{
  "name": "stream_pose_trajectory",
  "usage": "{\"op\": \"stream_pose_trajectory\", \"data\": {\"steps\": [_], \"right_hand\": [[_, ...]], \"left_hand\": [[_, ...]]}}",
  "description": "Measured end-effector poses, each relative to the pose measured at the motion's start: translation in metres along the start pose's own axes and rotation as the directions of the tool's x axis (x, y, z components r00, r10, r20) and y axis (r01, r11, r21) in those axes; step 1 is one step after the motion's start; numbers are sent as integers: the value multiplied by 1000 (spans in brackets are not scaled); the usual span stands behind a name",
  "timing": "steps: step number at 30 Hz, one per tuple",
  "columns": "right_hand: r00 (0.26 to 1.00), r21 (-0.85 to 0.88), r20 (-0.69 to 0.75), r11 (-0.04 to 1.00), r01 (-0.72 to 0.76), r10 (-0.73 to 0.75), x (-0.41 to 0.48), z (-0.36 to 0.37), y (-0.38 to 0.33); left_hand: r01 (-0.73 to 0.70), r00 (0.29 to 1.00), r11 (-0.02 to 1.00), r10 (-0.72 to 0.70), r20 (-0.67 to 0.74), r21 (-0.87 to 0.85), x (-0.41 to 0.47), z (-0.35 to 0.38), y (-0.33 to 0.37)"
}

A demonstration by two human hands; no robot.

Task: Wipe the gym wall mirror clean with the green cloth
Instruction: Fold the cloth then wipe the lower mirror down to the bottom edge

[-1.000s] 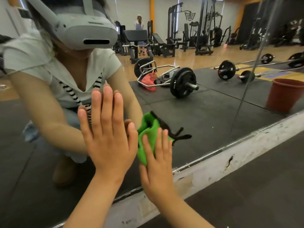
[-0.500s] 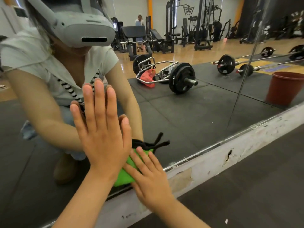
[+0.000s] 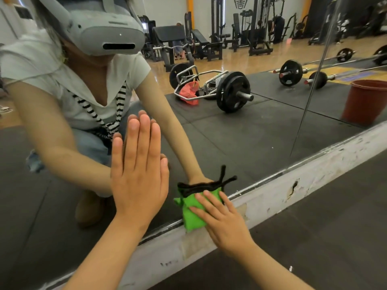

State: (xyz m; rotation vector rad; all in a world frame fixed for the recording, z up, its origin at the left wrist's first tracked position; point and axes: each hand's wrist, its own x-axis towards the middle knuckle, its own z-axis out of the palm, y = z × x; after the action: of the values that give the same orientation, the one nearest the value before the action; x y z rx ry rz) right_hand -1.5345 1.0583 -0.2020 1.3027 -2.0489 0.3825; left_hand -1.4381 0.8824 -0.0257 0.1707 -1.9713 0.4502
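- Green cloth (image 3: 191,214): flat on mirror (image 3: 251,139) at its bottom edge, lapping onto white sill (image 3: 314,181).
- Right hand (image 3: 227,226): fingers straight and spread, pressing cloth to glass.
- Left hand (image 3: 138,176): palm flat on glass beside cloth, fingers straight, together.
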Motion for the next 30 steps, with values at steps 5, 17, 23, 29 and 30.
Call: {"op": "stream_pose_trajectory", "data": {"steps": [5,17,23,29,30], "right_hand": [[925,171,0,912,-373,379,-16,11,-34],[914,194,111,894,-404,389,-35,12,-16],[706,443,269,566,-695,656,-5,6,-78],[537,578,376,262,-773,755,35,-10,-139],[521,592,416,213,-777,745,45,-13,-155]], "left_hand": [[-4,1000,1000,4,-7,23,-2,2,1],[41,999,999,-41,-9,15,-1,3,5],[36,999,999,-35,-29,25,-1,4,7],[58,997,998,-58,-47,5,1,5,8],[58,997,998,-58,-46,0,1,5,8]]}}
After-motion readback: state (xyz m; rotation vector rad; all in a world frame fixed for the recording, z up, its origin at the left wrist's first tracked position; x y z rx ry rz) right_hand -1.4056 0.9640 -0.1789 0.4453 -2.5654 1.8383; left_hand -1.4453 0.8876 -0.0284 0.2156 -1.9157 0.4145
